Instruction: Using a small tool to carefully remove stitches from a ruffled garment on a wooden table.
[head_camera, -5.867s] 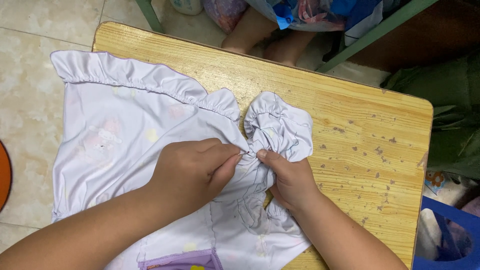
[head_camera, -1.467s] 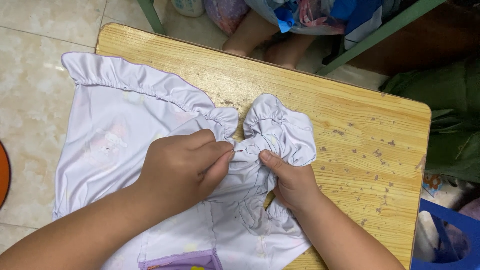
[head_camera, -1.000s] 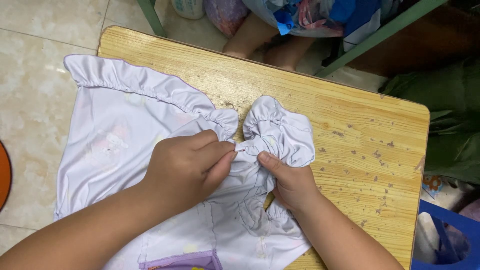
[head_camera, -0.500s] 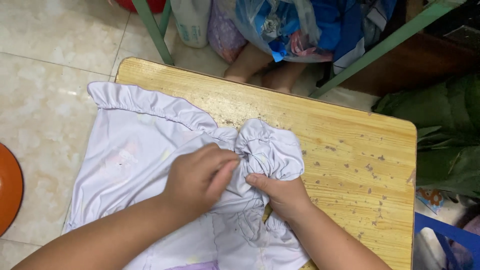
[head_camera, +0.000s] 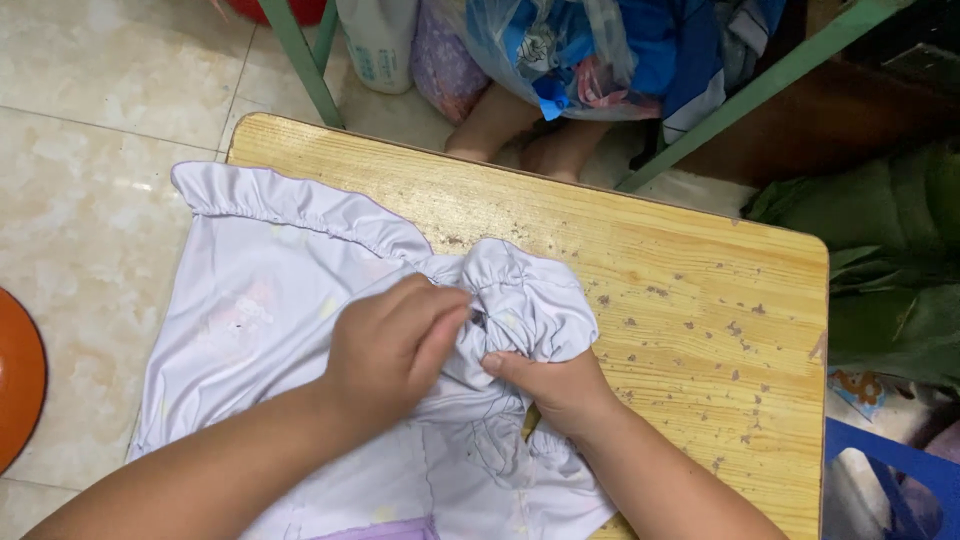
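A pale lilac garment (head_camera: 260, 310) with a gathered ruffle edge lies spread over the left half of a small wooden table (head_camera: 690, 300) and hangs past its left side. My left hand (head_camera: 392, 345) pinches a fold of the cloth near the middle. My right hand (head_camera: 560, 388) presses and grips a bunched-up ruffled part (head_camera: 525, 300) of the same garment just to the right. The two hands almost touch over the bunched cloth.
Another person's bare feet (head_camera: 520, 140) rest on the tiled floor beyond the table's far edge, under plastic bags of blue cloth (head_camera: 600, 50). Green metal legs (head_camera: 300, 60) stand behind. An orange round object (head_camera: 18, 390) lies at far left; green fabric (head_camera: 880, 260) at right.
The view has shifted, so the table sits lower and further right in the frame. My hands have stayed on the bunched cloth, with my left fingers now reaching further into the gathered part.
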